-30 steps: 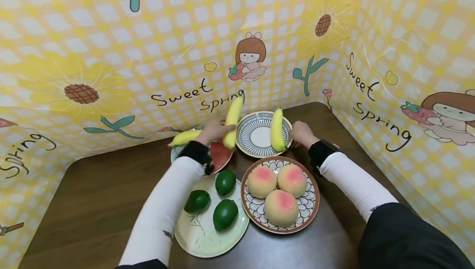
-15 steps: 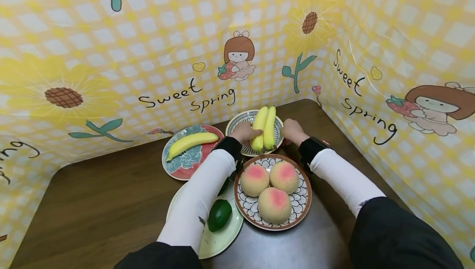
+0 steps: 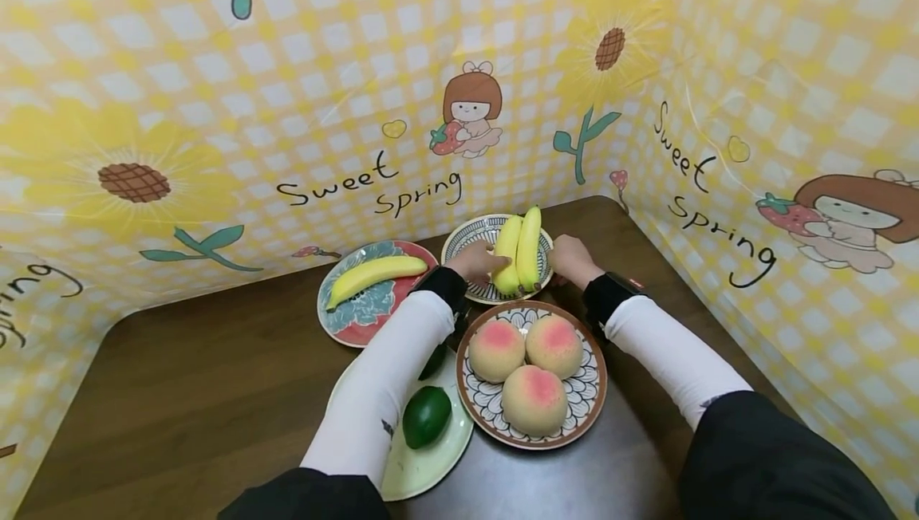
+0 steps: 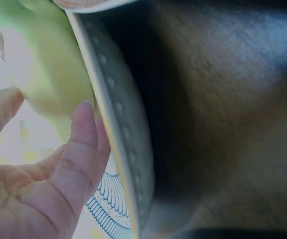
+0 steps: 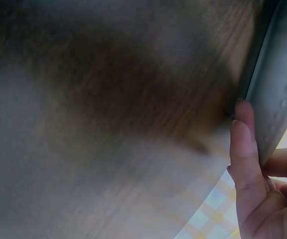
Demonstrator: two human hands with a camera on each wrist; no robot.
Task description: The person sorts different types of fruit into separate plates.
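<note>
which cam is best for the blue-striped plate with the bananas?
Head view: the whole striped plate shows, two bananas on it, a hand at each side. Left wrist shows only its rim edge-on, with one banana; right wrist shows a blurred strip of rim.

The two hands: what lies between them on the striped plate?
Two bananas, side by side on the plate, between left hand and right hand; the head view shows it.
</note>
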